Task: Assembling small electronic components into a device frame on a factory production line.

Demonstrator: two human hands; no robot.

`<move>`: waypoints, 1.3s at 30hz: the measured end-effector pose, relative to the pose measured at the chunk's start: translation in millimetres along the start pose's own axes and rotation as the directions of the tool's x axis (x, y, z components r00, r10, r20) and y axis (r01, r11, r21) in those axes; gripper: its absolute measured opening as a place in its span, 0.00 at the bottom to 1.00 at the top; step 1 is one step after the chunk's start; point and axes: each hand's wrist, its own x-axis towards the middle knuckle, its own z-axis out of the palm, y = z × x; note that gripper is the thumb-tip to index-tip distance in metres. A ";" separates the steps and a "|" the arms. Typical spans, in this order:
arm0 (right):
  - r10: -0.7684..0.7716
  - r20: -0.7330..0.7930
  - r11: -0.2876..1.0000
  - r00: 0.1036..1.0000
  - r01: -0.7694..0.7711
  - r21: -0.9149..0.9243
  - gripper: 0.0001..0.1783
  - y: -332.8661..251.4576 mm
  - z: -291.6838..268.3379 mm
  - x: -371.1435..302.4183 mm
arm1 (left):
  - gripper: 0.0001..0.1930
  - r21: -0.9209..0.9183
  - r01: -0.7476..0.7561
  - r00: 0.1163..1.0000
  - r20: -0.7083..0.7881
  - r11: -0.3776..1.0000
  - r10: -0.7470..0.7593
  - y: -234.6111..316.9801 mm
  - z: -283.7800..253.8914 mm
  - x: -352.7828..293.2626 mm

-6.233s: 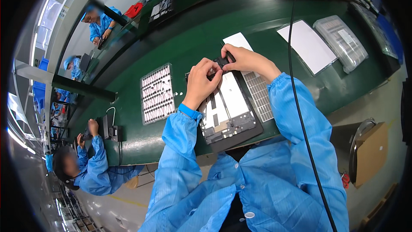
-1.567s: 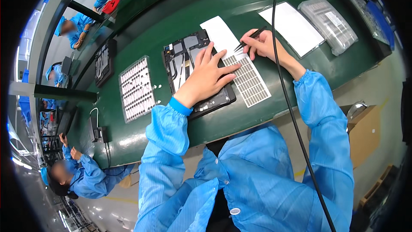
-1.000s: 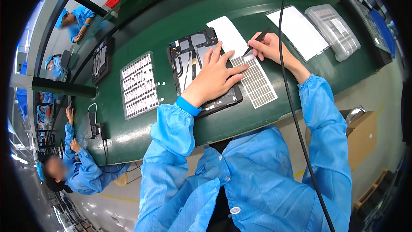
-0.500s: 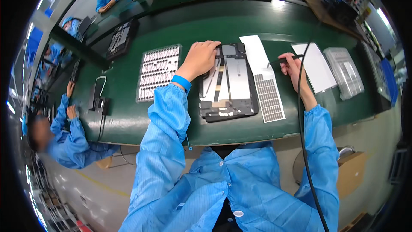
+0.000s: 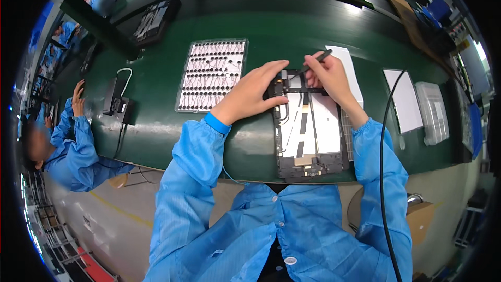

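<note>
Opened tablet, back cover off, lying flat at the near edge of the green worktop, directly before the person. Left hand: palm down, fingers spread and pressing on the tablet's top left corner; nothing is gripped. Right hand: fingers pinched together on a thin dark tool, its tip angled down to the top edge of the tablet; what the tip touches is too small to tell. A white sheet lies under and beside the right hand. Parts tray with rows of small dark pieces sits left of the tablet, apart from it. Further right: a second white sheet and a clear box. A black cable hangs past the right sleeve. Risk, as judged: should the left hand ease its pressure, the tablet could shift and the tool tip could slip onto the exposed parts and scratch them
</note>
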 end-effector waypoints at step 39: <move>-0.323 -0.245 0.943 0.914 0.333 -0.001 0.12 -4.8 -21.3 -6.6 | 0.16 0.347 -0.177 0.983 0.112 0.921 0.146 22.1 -9.8 10.4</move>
